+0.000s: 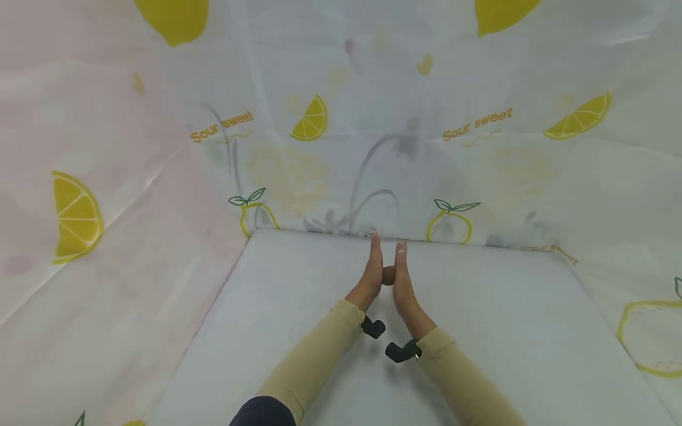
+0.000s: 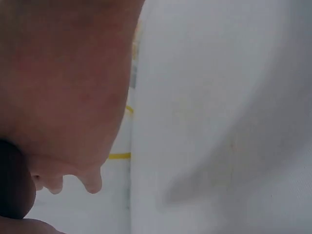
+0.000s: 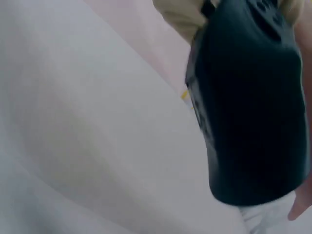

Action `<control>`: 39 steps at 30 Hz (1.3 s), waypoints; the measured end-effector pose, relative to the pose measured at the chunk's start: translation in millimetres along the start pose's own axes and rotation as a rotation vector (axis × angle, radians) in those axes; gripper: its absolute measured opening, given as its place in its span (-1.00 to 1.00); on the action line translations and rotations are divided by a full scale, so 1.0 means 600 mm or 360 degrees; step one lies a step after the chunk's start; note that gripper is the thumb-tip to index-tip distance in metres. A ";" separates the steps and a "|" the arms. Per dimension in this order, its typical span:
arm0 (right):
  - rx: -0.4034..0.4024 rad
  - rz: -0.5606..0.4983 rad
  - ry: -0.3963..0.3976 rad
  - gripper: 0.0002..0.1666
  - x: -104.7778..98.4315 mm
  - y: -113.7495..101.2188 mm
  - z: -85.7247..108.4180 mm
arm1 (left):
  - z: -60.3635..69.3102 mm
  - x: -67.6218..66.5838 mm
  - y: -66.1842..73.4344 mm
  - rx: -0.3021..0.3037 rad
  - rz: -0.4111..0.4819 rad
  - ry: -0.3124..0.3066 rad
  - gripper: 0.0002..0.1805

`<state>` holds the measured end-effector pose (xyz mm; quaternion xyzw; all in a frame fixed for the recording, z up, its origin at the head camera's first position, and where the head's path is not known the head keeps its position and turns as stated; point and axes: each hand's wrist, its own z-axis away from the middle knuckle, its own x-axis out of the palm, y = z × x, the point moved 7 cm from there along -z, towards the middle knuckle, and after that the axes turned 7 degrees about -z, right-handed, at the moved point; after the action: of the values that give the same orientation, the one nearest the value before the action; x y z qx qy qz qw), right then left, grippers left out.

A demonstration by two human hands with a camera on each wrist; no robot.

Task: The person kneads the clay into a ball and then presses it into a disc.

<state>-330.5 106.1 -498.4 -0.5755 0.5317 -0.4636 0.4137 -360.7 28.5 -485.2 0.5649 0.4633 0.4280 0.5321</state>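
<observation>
1 brown ball (image 1: 389, 276) sits between the 2 facing palms, over a white tabletop (image 1: 240, 343). The left hand (image 1: 370, 277) and right hand (image 1: 405, 287) are flat, their fingers straight, holding the ball between them. 2 black wrist cameras (image 1: 373, 328) sit near the cuffs of 2 beige sleeves (image 1: 314, 349). The left wrist view shows the ball close up; the right wrist view shows 1 camera instead. Only the head view shows 2 "Sour sweet" prints on the lemon-patterned backdrop (image 1: 362, 94).
</observation>
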 end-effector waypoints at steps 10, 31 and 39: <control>-0.0150 -0.0048 0.0000 -0.15 0.013 -0.032 0.016 | -0.001 -0.010 -0.018 -0.0073 -0.0029 0.0077 -0.07; 0.0066 0.0066 0.0032 -0.25 -0.042 -0.064 -0.047 | 0.016 0.041 0.010 0.0182 0.0190 -0.0331 0.02; 0.0140 0.0009 0.0044 -0.14 -0.037 -0.002 -0.039 | 0.008 0.026 0.027 0.0211 0.0327 -0.0261 0.08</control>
<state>-353.1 128.6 -494.0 -0.5488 0.5181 -0.4933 0.4324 -351.6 42.6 -469.4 0.6764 0.3852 0.4011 0.4830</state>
